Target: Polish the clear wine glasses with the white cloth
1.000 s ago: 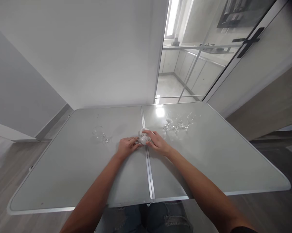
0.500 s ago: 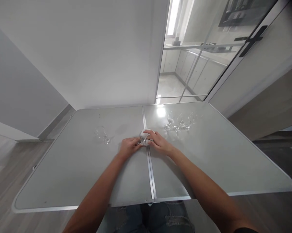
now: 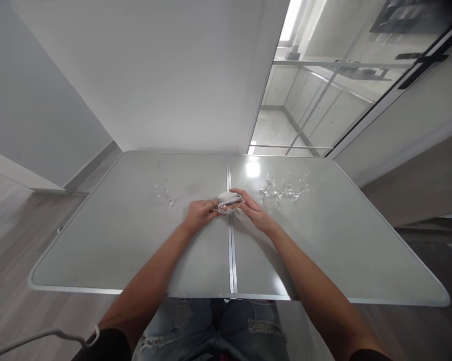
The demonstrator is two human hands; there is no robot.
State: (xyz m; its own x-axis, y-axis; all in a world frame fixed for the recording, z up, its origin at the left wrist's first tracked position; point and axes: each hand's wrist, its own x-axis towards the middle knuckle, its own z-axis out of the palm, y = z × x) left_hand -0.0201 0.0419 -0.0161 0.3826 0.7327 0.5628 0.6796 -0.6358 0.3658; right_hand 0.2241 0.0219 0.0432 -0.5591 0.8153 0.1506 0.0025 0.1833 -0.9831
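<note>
At the bench's (image 3: 361, 250) straight metal seam (image 3: 232, 250), I see left fingers (image 3: 207, 204) closed on a clear glass (image 3: 216, 206), right fingers (image 3: 247, 197) curled around crumpled white cloth (image 3: 229, 197).

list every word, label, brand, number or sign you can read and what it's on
None: no readable text shows on the white cloth, the glasses on the right, the left glass, the table or the jeans. Any tiny marks would be too small to read.

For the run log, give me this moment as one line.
left hand: holds partly hidden glass; right hand: holds white cloth against it; left of hands: one stemmed glass; right of hands: three stemmed glasses
</note>
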